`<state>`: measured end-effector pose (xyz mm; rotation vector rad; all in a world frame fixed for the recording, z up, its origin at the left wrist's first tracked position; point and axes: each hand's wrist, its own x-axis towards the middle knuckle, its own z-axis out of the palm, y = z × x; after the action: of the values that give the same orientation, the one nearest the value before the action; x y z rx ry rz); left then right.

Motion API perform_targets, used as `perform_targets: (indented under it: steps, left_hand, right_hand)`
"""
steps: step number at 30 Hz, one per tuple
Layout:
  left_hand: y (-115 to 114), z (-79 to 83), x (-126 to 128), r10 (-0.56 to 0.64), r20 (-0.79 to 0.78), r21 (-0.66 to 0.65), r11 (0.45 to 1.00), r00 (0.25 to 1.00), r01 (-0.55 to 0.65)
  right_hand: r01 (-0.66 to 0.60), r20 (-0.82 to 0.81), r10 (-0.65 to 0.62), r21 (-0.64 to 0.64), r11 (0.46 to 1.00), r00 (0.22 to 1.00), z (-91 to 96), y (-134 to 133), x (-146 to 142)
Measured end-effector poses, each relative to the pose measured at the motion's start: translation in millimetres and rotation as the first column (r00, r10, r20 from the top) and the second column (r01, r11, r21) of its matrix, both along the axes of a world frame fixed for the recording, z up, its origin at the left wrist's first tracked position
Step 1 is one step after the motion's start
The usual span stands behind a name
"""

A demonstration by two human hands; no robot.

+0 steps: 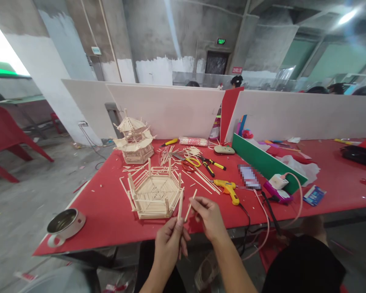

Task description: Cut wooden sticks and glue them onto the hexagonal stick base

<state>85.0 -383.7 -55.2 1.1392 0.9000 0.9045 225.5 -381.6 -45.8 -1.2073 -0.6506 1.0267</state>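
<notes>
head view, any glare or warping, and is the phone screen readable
Head view: glare around the ceiling light at top right, a blown-out patch at upper left; head view: wide-angle warping, the pillar leaning near the left edge; head view: phone screen pixelated, unreadable.

The hexagonal cream wooden-stick base (pixel 158 192), taken as the clock's centre, bears a web-like pattern of concentric rings. Toward four o'clock, two slim wooden sticks (pixel 179 206) are pale cream; at eleven, the tiered wooden-stick pagoda (pixel 137 142) matches. The flat tabletop (pixel 106 211) is red. At three, the pistol-shaped plastic glue gun (pixel 231 191) is yellow; between two and three, the long rectangular board (pixel 264 161) is green; between eight and nine, the round mug (pixel 77 226) is white outside.
</notes>
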Motion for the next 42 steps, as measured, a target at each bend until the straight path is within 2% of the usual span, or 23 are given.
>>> perform_targets:
  steps: [3, 6, 12, 24, 42]
  left_hand:
    - [-6, 7.4, -10, 0.231, 0.085, 0.086, 0.967, 0.969, -0.239]
    - [-8, 12.3, -23, 0.305, 0.137, 0.102, 0.942, 0.943, -0.319]
    - [-5, 14.7, -38, 0.306, 0.123, 0.091, 0.944, 0.944, -0.317]
    - [0, 17.6, -39, 0.298, 0.136, 0.074, 0.948, 0.945, -0.31]
    - [2, 10.2, -40, 0.271, 0.119, 0.077, 0.957, 0.955, -0.281]
  right_hand:
    - [0.022, 0.011, -0.022, -0.02, 1.0, 1.0, 10.4, 24, -5]
    - [-0.041, 0.018, 0.042, -0.061, 0.997, 0.999, 18.4, 45, -11]
    - [-0.047, 0.006, 0.047, -0.068, 0.997, 0.999, 20.9, 56, -20]
    - [-0.026, -0.028, 0.024, -0.065, 0.998, 0.999, 18.2, 61, -24]
    - [-0.005, -0.069, 0.002, -0.04, 0.999, 0.998, 17.8, 61, -27]
